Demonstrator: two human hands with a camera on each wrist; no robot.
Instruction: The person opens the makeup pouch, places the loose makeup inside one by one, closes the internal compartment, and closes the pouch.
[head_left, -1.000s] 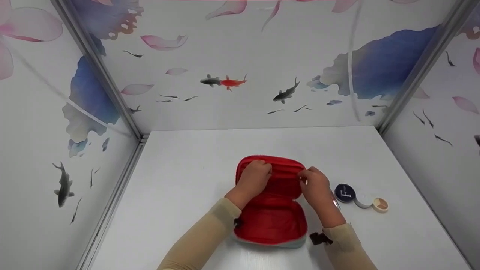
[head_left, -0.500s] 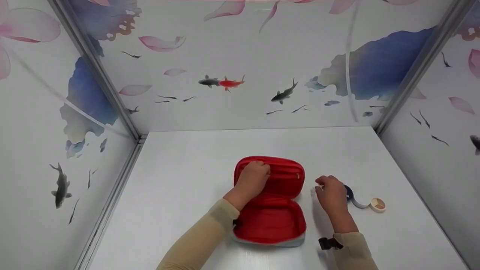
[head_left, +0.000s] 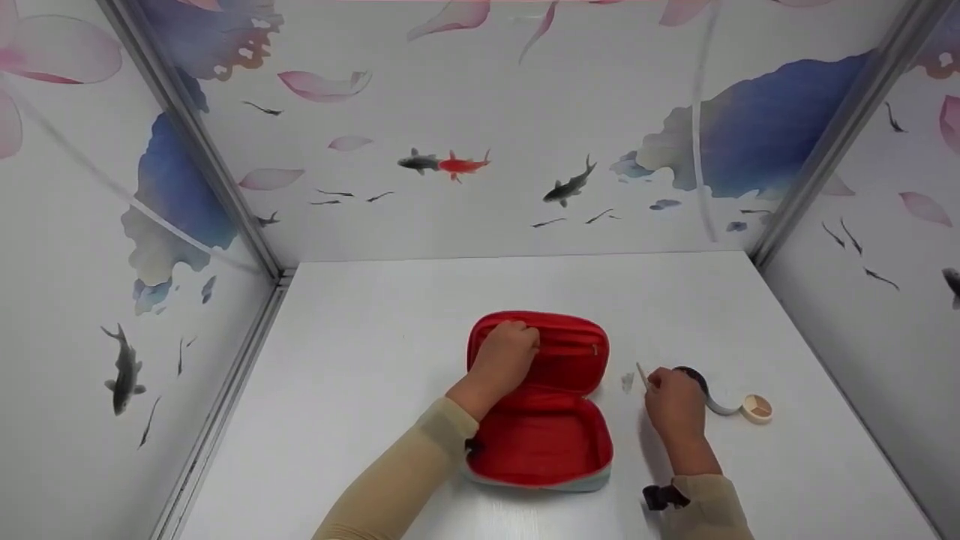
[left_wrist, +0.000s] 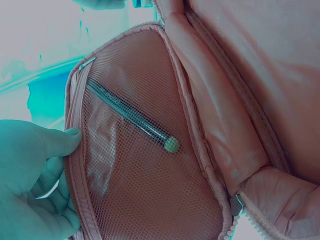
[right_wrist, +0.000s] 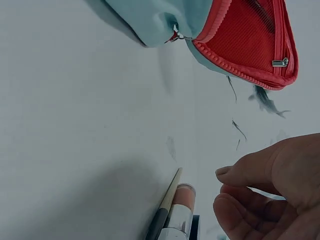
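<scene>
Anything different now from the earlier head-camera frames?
The right hand let go of the case lid and moved right and toward the person, near the pencil, no grip on it visible. The left hand still grips the lid; the case stays open, the palette unmoved.

L hand (head_left: pixel 504 356) & R hand (head_left: pixel 675 405) bare. L sleeve (head_left: pixel 397 472), approx. 7 o'clock: long, beige, greyer patch nr cuff; small blk. bit (head_left: pixel 474 445) at cuff's 4 o'clock. R sleeve (head_left: pixel 716 506), betw. 4 & 5: beige too, blocky blk. unit (head_left: pixel 664 496) at 9.
</scene>
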